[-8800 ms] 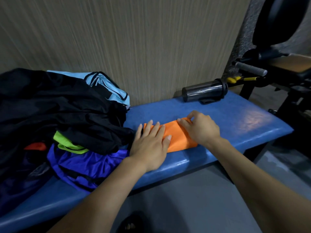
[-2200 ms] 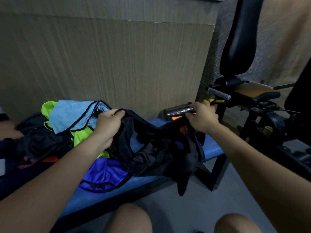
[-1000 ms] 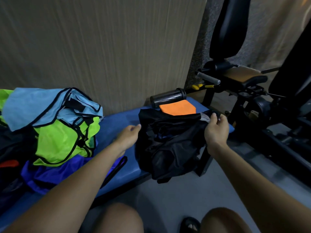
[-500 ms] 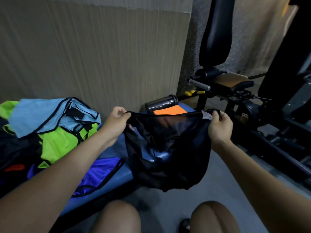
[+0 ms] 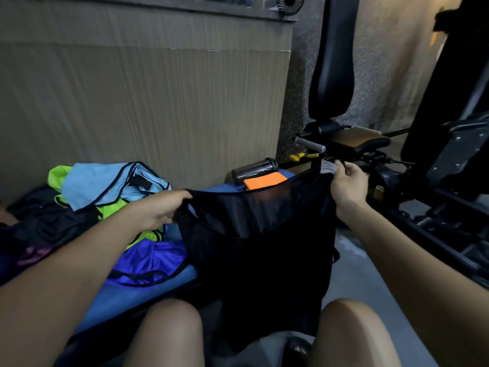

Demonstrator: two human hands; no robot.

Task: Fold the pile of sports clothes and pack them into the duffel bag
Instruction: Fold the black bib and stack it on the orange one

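Head view: left hand (image 5: 161,209) and right hand (image 5: 348,185) are each pinching a top corner of the black garment (image 5: 262,250), holding it spread and hanging in front of the blue worktop (image 5: 148,292). Behind it, a folded orange piece (image 5: 264,180) is lying beside a dark bottle (image 5: 255,169); unfolded clothes (image 5: 113,197) are sitting piled at left.
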